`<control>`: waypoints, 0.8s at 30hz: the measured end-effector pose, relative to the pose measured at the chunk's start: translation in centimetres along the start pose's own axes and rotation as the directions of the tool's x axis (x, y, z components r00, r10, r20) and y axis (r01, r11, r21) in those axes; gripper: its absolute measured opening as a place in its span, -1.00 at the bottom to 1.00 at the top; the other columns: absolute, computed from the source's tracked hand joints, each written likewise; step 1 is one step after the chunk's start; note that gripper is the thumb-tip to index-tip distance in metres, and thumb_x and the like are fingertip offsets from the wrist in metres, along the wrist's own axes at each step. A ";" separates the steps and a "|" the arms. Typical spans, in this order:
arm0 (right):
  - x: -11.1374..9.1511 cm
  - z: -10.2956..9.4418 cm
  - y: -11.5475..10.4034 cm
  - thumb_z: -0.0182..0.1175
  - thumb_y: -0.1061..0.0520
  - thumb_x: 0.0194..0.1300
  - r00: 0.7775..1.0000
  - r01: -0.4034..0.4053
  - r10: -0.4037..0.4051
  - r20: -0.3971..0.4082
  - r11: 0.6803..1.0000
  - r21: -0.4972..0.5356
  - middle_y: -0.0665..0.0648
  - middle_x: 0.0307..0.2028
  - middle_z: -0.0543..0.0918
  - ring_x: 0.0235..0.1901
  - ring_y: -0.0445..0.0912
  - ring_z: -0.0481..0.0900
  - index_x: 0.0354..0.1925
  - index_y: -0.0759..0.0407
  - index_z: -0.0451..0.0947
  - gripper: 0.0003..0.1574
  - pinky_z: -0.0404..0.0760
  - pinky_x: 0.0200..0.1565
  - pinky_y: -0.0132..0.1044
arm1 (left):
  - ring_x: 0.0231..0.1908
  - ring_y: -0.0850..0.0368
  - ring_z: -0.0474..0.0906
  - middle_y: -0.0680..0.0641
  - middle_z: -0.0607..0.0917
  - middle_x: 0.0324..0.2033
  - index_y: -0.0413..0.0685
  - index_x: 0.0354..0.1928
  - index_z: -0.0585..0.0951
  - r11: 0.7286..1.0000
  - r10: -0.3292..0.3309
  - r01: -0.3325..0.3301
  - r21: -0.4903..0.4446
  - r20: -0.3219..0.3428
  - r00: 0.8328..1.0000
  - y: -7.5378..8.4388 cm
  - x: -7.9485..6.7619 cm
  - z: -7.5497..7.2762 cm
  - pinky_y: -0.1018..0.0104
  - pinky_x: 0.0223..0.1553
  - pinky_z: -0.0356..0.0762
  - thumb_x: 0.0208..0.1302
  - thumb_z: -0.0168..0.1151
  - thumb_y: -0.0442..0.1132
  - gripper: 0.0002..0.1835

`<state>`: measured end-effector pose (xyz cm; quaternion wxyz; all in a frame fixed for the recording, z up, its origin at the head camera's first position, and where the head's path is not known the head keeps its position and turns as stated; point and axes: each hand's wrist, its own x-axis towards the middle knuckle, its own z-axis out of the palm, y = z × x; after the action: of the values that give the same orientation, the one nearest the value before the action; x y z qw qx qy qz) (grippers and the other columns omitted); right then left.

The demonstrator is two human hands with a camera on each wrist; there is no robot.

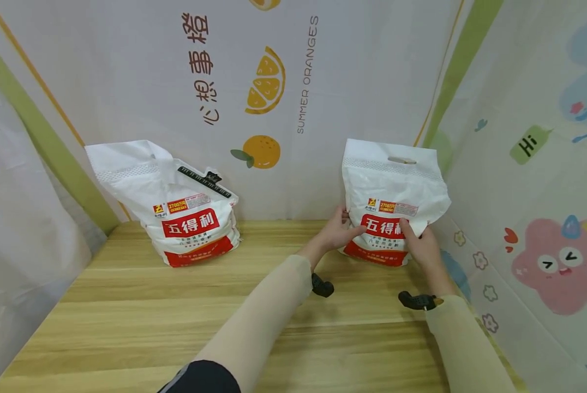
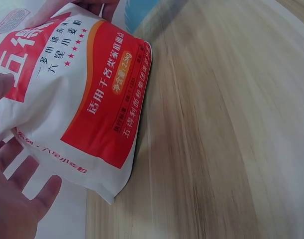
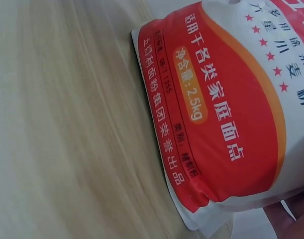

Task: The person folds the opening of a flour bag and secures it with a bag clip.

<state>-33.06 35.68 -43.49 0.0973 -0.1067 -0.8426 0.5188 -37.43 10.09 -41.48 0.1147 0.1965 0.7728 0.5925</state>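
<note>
Right flour bag (image 1: pixel 387 191): white with red printing, upright on the far right part of the worktop (image 1: pixel 126 316), between the two hands; its handle flap (image 1: pixel 372 153), with a slot in it, points up.
Left grip (image 1: pixel 336 232): partly closed about the left side of this bag, thumb on the front, fingers spread along the side; how firmly it presses, I cannot tell.
Right grip (image 1: pixel 423 248): partly closed about the right side of the same bag, thumb at the edge of the red label (image 1: pixel 379 225), the other fingers mostly hidden.
Bag base: lower edge down at the worktop in both wrist views, the red lower panel (image 3: pixel 226 149) facing near.
Left flour bag (image 1: pixel 190 218): same printing, on the far left part, well apart from both hands, top slanting left; a dark strip (image 1: pixel 205 182) lies along its upper right.
Wrists: a black device on each, with pale sleeves (image 1: pixel 259 316) behind.
Far side: white backdrop (image 1: pixel 136 71) printed with oranges.
Right side: white sheet (image 1: pixel 519 185) bearing a pink cartoon figure (image 1: pixel 563 267).
</note>
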 end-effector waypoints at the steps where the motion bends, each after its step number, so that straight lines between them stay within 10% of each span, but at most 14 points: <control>1: -0.1 0.0 0.0 0.01 -0.63 0.53 1.000 0.000 0.000 0.001 1.000 -0.007 0.41 0.54 0.45 0.49 0.37 0.49 0.68 0.13 0.20 0.18 0.52 0.46 0.38 | 0.61 -0.22 0.28 -0.22 0.43 0.48 -0.08 0.66 0.16 1.000 0.007 -0.007 0.007 -0.003 1.000 0.0 -0.1 -0.1 -0.19 0.62 0.34 0.49 0.39 0.01 -0.11; 11: -1.1 0.1 -0.3 0.05 -0.62 0.52 0.997 0.009 -0.005 0.074 0.998 -0.057 0.41 0.51 0.50 0.46 0.33 0.52 0.64 0.19 0.28 0.18 0.59 0.42 0.27 | 0.28 0.09 0.65 -0.03 0.68 0.30 0.08 0.42 0.47 0.989 0.145 -0.144 0.019 -0.024 0.989 -0.7 -0.6 -0.5 0.05 0.32 0.69 0.41 0.53 0.01 -0.35; 24: -1.5 -0.7 -0.2 0.18 -0.52 0.53 0.977 -0.003 0.006 0.214 1.000 -0.015 0.39 0.61 0.38 0.60 0.31 0.34 0.70 0.19 0.19 0.17 0.37 0.57 0.33 | 0.16 0.11 0.62 0.02 0.66 0.21 0.15 0.30 0.63 0.993 0.120 -0.118 0.027 -0.092 0.988 -1.5 -1.5 -1.6 0.10 0.20 0.73 0.34 0.61 0.01 -0.45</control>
<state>-31.46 35.81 -43.05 0.0040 -0.0529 -0.8516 0.5215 -36.96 7.73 -42.62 0.0407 0.2156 0.7705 0.5985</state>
